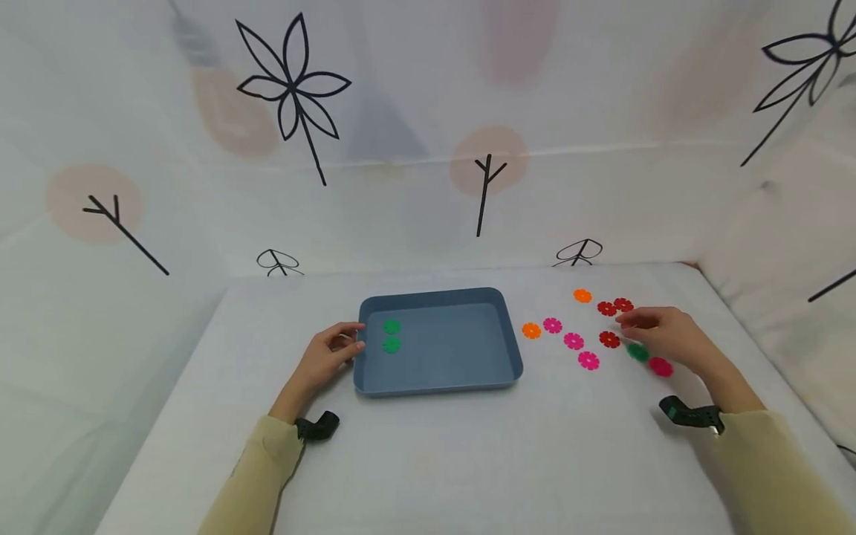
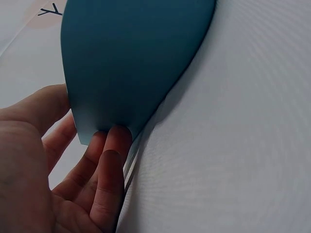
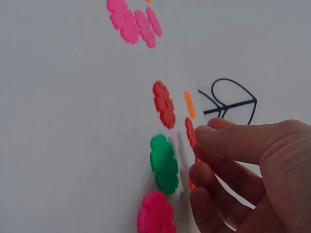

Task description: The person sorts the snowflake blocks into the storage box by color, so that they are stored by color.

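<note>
My left hand [image 1: 326, 358] grips the left edge of a blue-grey rectangular tray [image 1: 455, 349]. In the left wrist view the thumb lies at the rim and the other fingers press against the tray's outer wall [image 2: 126, 73]. Two green flower-shaped discs [image 1: 391, 327] lie inside the tray near its left end. My right hand [image 1: 658, 332] is over the discs at the right, fingers loosely bent, with no disc visible between them. Closest to it are several red discs [image 1: 609, 339], a green disc [image 1: 638, 352] and a deep pink disc [image 1: 660, 367]. The right fingers partly hide discs behind them.
Between tray and right hand lie several pink discs [image 1: 573, 341] and an orange disc [image 1: 531, 331]; another orange disc [image 1: 582, 296] is farther back. A white cloth covers the table [image 1: 428, 461]. Patterned fabric [image 1: 401, 208] rises behind and at both sides.
</note>
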`<action>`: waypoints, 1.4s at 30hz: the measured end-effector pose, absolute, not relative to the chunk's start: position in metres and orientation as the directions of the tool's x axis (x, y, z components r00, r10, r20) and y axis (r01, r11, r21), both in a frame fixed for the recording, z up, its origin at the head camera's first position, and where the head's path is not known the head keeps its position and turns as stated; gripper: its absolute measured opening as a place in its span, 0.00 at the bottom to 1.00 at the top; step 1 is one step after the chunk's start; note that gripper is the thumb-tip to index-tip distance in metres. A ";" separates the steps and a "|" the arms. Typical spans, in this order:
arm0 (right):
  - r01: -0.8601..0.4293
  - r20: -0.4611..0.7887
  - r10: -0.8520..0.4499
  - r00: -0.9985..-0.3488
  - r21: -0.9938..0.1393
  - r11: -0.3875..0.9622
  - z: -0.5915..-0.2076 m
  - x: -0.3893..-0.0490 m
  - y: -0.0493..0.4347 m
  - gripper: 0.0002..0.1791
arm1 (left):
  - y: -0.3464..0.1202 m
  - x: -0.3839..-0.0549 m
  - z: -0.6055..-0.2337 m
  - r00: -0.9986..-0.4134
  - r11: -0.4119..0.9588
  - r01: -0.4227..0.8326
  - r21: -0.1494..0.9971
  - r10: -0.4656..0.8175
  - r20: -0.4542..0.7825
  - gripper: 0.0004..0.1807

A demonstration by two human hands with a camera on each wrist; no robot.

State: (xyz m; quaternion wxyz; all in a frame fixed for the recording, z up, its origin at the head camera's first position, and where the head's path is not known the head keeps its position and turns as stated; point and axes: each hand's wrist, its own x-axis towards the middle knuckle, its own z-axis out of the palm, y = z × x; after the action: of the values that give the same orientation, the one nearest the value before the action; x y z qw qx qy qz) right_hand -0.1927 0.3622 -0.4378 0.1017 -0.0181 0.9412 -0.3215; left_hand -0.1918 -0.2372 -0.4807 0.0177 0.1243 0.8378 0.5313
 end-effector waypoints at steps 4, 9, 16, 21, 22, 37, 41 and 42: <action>0.027 -0.166 -0.086 -0.982 -0.578 0.815 -0.442 -0.185 0.380 0.27 | -0.235 -0.190 -0.477 -0.971 0.415 0.169 0.894 0.227 0.078 0.22; 0.022 -0.181 -0.099 -0.979 -0.570 0.822 -0.444 -0.181 0.392 0.27 | -0.231 -0.185 -0.466 -0.969 0.411 0.167 0.896 0.235 0.073 0.22; 0.042 -0.255 -0.150 -0.955 -0.617 0.786 -0.445 -0.184 0.397 0.28 | -0.234 -0.191 -0.476 -0.970 0.410 0.178 0.895 0.229 0.088 0.21; 0.038 -0.297 -0.170 -0.940 -0.584 0.811 -0.444 -0.189 0.393 0.24 | -0.237 -0.192 -0.480 -0.966 0.392 0.201 0.898 0.232 0.115 0.21; 0.037 -0.302 -0.170 -0.938 -0.575 0.817 -0.444 -0.190 0.392 0.24 | -0.237 -0.192 -0.480 -0.966 0.390 0.202 0.898 0.231 0.116 0.21; 0.094 -0.332 -0.132 -0.934 -0.586 0.805 -0.446 -0.187 0.390 0.30 | -0.237 -0.193 -0.482 -0.965 0.395 0.203 0.896 0.235 0.115 0.21; 0.098 -0.335 -0.128 -0.934 -0.581 0.808 -0.446 -0.189 0.389 0.29 | -0.236 -0.191 -0.477 -0.966 0.401 0.199 0.894 0.235 0.109 0.21; 0.099 -0.337 -0.128 -0.933 -0.581 0.808 -0.446 -0.189 0.389 0.28 | -0.236 -0.191 -0.475 -0.966 0.404 0.192 0.894 0.237 0.101 0.21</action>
State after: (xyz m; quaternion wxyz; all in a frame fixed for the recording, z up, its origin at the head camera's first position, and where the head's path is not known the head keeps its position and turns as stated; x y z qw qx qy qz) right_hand -0.1891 0.3887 -0.4460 0.1833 -0.0080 0.9329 -0.3098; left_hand -0.1906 -0.2355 -0.4747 0.0209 0.1280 0.8377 0.5305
